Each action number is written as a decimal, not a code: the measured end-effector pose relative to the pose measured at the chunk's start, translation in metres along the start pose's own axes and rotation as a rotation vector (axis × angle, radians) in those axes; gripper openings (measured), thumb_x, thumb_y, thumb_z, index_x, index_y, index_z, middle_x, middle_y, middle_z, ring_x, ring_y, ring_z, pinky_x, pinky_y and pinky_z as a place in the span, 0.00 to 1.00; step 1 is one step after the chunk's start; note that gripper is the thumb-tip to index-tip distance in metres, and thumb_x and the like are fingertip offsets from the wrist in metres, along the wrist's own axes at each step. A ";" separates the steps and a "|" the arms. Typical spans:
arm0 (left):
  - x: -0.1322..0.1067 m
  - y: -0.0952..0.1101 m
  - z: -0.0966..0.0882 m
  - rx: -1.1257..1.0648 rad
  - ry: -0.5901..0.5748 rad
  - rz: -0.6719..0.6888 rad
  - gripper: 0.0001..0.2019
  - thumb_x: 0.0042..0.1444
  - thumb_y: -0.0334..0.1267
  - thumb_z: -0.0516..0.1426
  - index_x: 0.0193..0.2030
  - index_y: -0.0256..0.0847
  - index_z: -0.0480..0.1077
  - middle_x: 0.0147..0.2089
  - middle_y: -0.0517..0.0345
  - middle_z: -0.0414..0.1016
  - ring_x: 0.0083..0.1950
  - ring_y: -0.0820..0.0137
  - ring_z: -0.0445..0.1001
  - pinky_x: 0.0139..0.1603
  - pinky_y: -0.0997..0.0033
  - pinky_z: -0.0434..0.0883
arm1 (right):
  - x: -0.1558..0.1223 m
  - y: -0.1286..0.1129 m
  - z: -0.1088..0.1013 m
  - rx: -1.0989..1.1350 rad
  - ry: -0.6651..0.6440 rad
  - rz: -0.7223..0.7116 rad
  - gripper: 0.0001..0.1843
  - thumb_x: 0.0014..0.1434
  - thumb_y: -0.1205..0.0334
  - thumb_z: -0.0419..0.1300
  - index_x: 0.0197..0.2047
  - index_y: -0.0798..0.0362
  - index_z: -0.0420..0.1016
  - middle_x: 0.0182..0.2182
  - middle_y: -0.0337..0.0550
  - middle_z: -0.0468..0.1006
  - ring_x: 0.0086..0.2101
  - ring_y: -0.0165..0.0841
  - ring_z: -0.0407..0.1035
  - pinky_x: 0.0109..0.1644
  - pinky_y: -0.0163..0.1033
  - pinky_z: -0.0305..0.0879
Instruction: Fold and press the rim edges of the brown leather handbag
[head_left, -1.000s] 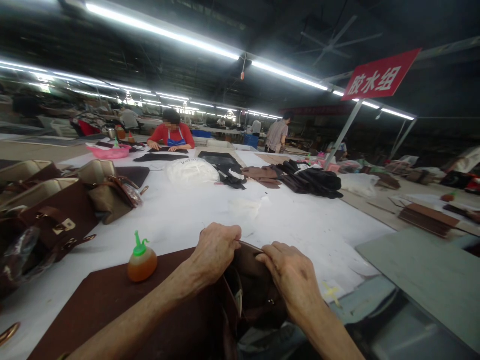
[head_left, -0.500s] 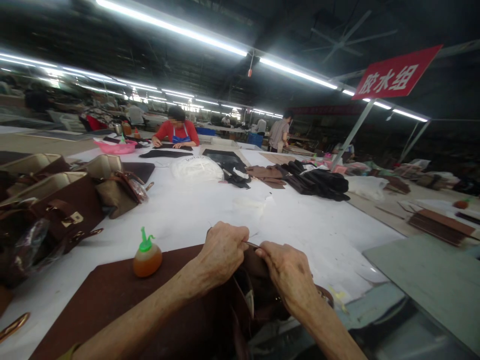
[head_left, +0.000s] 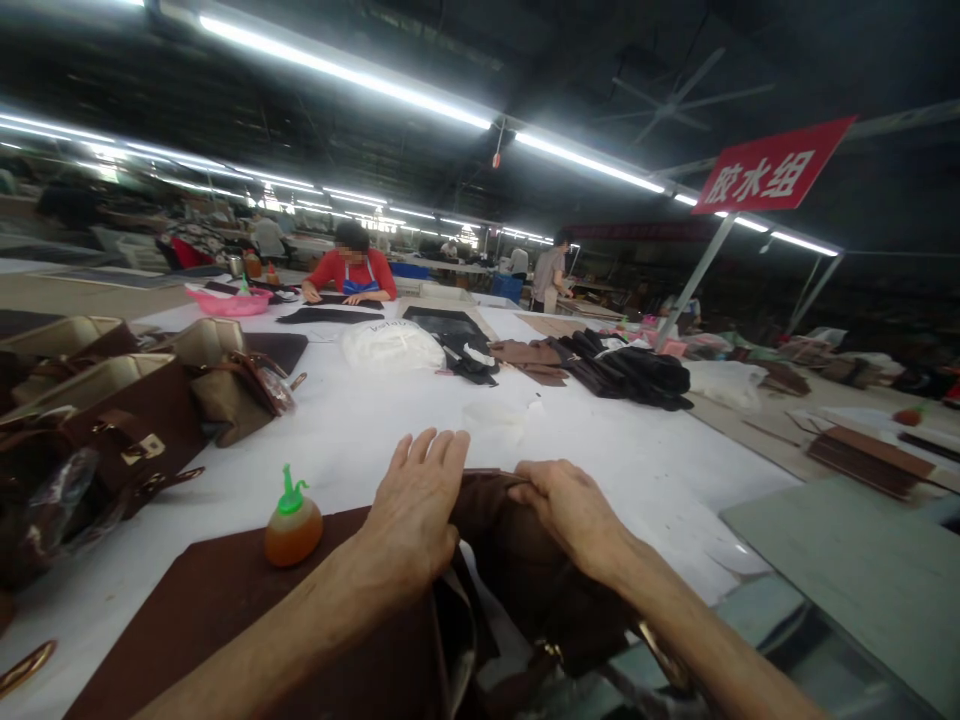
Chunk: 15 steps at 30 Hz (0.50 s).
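A dark brown handbag point(head_left: 517, 550) with gold-coloured hardware is in front of me at the bottom middle, its near side cut off by the frame. My right hand point(head_left: 577, 515) pinches the bag's upper edge between thumb and fingers. Fingers stretched forward, my left hand point(head_left: 416, 500) lies against the left side of the bag; its thumb is partly hidden. A flat brown leather-like sheet point(head_left: 210, 590) spreads beneath my left forearm. On that sheet stands a squeeze bottle point(head_left: 293, 530) of amber liquid with a green nozzle, left of my left hand.
Several brown handbags point(head_left: 150, 415) stand at the left. Across the white tabletop point(head_left: 337, 420) lie a clear plastic bag point(head_left: 394, 347), black pieces point(head_left: 630, 370) and a pink basin point(head_left: 229, 302). A co-worker in red point(head_left: 349, 275) sits opposite. A greenish board point(head_left: 847, 550) is at the right.
My left hand has opened from its closed grip on the bag's edge and its fingers now stretch out. The bag's upper part has opened wider, and my right hand has kept its pinch.
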<state>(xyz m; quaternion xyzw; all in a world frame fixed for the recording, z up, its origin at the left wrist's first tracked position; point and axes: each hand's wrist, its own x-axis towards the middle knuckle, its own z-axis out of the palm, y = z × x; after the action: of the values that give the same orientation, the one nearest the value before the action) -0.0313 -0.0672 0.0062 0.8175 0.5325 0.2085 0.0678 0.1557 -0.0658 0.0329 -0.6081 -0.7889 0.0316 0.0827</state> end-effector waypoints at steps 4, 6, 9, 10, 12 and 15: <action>0.016 -0.023 -0.005 -0.524 -0.322 0.075 0.34 0.38 0.25 0.51 0.58 0.39 0.56 0.48 0.53 0.69 0.47 0.63 0.67 0.45 0.66 0.66 | -0.019 0.007 -0.026 -0.020 -0.070 0.047 0.11 0.56 0.66 0.53 0.23 0.54 0.63 0.19 0.36 0.65 0.24 0.27 0.58 0.29 0.34 0.46; 0.029 -0.030 -0.004 -0.770 -0.525 0.198 0.27 0.38 0.26 0.50 0.50 0.40 0.64 0.40 0.59 0.71 0.39 0.67 0.68 0.37 0.73 0.66 | -0.031 0.009 -0.028 -0.026 -0.090 0.063 0.11 0.56 0.65 0.53 0.22 0.54 0.62 0.19 0.35 0.63 0.23 0.27 0.56 0.28 0.34 0.45; 0.043 -0.027 0.002 -0.826 -0.676 0.222 0.22 0.36 0.27 0.50 0.42 0.37 0.69 0.33 0.61 0.70 0.35 0.70 0.67 0.32 0.76 0.63 | -0.047 0.015 -0.015 -0.002 -0.070 0.080 0.11 0.56 0.64 0.51 0.22 0.54 0.60 0.19 0.35 0.61 0.23 0.27 0.56 0.28 0.35 0.44; 0.045 -0.024 0.005 -0.803 -0.684 0.204 0.21 0.36 0.27 0.51 0.41 0.37 0.69 0.32 0.61 0.70 0.34 0.70 0.67 0.31 0.77 0.63 | -0.051 0.019 -0.009 0.017 -0.066 0.099 0.11 0.56 0.64 0.51 0.22 0.54 0.60 0.19 0.35 0.62 0.23 0.27 0.56 0.28 0.34 0.45; 0.047 -0.016 0.011 -0.756 -0.654 0.198 0.17 0.38 0.29 0.54 0.39 0.38 0.70 0.30 0.62 0.69 0.33 0.71 0.66 0.30 0.77 0.61 | -0.057 0.027 0.003 0.058 -0.055 0.147 0.11 0.57 0.64 0.50 0.23 0.54 0.61 0.20 0.36 0.63 0.24 0.28 0.57 0.29 0.34 0.46; 0.043 -0.002 0.018 -0.685 -0.507 0.219 0.12 0.44 0.34 0.55 0.37 0.39 0.69 0.29 0.63 0.66 0.31 0.72 0.64 0.29 0.77 0.60 | -0.061 0.037 0.013 0.109 -0.022 0.159 0.11 0.58 0.61 0.50 0.25 0.53 0.62 0.22 0.37 0.66 0.26 0.29 0.58 0.30 0.35 0.47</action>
<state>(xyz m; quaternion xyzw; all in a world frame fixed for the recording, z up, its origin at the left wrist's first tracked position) -0.0110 -0.0256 0.0005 0.8248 0.3094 0.1715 0.4410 0.2037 -0.1141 0.0088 -0.6630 -0.7362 0.0873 0.1042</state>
